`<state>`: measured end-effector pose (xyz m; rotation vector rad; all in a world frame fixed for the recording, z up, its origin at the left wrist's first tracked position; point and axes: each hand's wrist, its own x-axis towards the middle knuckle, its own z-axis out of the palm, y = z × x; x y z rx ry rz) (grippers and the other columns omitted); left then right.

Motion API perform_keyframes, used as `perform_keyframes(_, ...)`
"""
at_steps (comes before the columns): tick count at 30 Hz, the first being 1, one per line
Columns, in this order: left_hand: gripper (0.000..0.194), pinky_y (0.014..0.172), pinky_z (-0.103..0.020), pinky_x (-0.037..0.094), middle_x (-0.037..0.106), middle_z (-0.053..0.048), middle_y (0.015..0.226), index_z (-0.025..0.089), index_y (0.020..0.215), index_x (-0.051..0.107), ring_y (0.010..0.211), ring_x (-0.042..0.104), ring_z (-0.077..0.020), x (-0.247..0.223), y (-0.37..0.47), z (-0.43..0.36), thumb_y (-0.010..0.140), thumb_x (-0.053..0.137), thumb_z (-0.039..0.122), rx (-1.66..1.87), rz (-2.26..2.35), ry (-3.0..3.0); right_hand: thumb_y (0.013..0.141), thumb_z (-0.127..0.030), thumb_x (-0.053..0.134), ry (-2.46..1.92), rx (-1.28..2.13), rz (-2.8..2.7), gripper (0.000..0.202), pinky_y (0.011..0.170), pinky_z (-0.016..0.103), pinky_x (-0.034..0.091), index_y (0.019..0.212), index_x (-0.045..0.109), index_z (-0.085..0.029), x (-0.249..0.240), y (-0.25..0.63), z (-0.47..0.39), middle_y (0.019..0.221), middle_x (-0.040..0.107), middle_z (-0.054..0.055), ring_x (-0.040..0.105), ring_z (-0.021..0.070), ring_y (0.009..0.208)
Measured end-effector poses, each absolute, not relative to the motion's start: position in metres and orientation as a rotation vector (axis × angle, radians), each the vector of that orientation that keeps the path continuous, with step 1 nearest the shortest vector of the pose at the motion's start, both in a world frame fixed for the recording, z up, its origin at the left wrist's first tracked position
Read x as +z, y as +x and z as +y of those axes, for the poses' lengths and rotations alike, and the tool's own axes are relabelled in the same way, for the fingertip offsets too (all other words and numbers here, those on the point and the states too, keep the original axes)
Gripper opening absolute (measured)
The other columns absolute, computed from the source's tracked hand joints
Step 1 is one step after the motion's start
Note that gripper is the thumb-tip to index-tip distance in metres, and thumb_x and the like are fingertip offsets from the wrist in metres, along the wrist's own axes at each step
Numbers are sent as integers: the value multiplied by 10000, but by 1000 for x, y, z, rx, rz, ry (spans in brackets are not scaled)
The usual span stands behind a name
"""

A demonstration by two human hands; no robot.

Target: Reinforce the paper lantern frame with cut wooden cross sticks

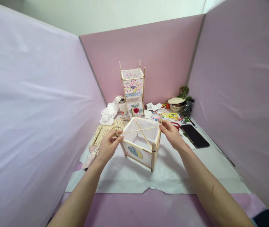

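Observation:
A square lantern frame (136, 152) of thin wooden sticks with white painted paper sides stands in front of me, its top open and crossed by two sticks (139, 128). A blue and yellow round picture shows on its front side. My left hand (109, 143) pinches the frame's left corner between thumb and fingers. At the far right corner, my right hand (171, 131) grips the post and the end of a cross stick. Behind the frame stands a taller two-tier lantern (134, 91), painted with a moon, blossoms and a red rose.
Many loose sticks (101, 132) lie at the left near crumpled white cloth (109, 113). To the right are a black phone (195, 136), red-handled scissors (176, 125), yellow cord (170, 115) and a lidded bowl (176, 104). Pale partitions surround the white-covered table (120, 181).

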<state>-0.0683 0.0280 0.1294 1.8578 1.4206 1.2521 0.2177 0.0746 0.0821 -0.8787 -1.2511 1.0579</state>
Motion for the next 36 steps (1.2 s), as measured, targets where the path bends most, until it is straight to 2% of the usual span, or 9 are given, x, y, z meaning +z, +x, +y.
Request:
perform_keyframes(2, 198, 740, -279, 482, 620, -72, 1064, 194, 885, 663, 981, 577, -208, 130, -70, 29, 817, 620, 374, 1232, 1401, 1949, 785, -483, 656, -886, 1080, -1230, 408, 990, 416, 429, 1090, 599, -219, 83, 217, 74, 1164, 639, 73, 561, 240, 1128)
perform_keyframes(6, 241, 822, -314, 471, 620, -72, 1058, 213, 1042, 662, 1010, 577, -219, 138, -78, 30, 844, 572, 317, 1128, 1350, 2042, 780, -463, 669, -871, 1110, -1205, 403, 987, 417, 433, 1096, 599, -224, 84, 217, 74, 1161, 645, 67, 571, 238, 1116)
perform_keyframes(9, 278, 826, -311, 479, 617, -67, 1117, 224, 1103, 639, 1014, 592, -214, 145, -85, 30, 859, 506, 253, 1020, 1314, 2048, 778, -454, 674, -868, 1112, -1196, 392, 988, 410, 435, 1086, 603, -223, 83, 217, 74, 1150, 652, 63, 579, 233, 1106)
perform_keyframes(14, 208, 822, -305, 475, 652, -68, 1093, 203, 953, 659, 1007, 601, -212, 145, -92, 30, 887, 475, 271, 966, 1406, 2129, 778, -458, 672, -894, 1116, -1170, 386, 984, 409, 440, 1072, 611, -216, 82, 216, 74, 1131, 659, 63, 586, 233, 1093)
perform_keyframes(17, 203, 761, -292, 484, 668, -61, 1056, 205, 956, 650, 895, 624, -187, 143, -92, 29, 889, 476, 284, 987, 1454, 2102, 784, -461, 660, -904, 1112, -1174, 377, 977, 413, 445, 1067, 613, -215, 82, 216, 73, 1117, 666, 63, 590, 235, 1086)
perform_keyframes(20, 180, 695, -271, 483, 682, -36, 910, 211, 924, 647, 772, 626, -164, 143, -91, 28, 876, 483, 269, 990, 1490, 2091, 790, -465, 650, -910, 1102, -1178, 372, 962, 415, 454, 1064, 612, -215, 80, 215, 73, 1106, 669, 63, 596, 237, 1072)
perform_keyframes(23, 163, 664, -261, 482, 671, -22, 800, 212, 877, 652, 730, 625, -161, 141, -91, 28, 858, 496, 254, 991, 1502, 2102, 798, -465, 644, -902, 1090, -1178, 352, 958, 412, 453, 1043, 617, -215, 79, 215, 74, 1092, 668, 57, 597, 233, 1057)
perform_keyframes(28, 161, 675, -259, 480, 688, -26, 892, 222, 874, 665, 752, 625, -156, 136, -96, 30, 845, 507, 235, 981, 1502, 2119, 829, -476, 612, -872, 1081, -1206, 351, 954, 411, 450, 1064, 612, -216, 77, 214, 72, 1105, 654, 58, 587, 231, 1059)
perform_keyframes(36, 160, 661, -235, 450, 680, -13, 866, 226, 864, 680, 754, 599, -149, 149, -97, 28, 847, 524, 255, 910, 1447, 2185, 882, -524, 509, -912, 1055, -1219, 384, 991, 406, 431, 1098, 615, -224, 71, 215, 76, 1179, 638, 50, 570, 223, 1112)
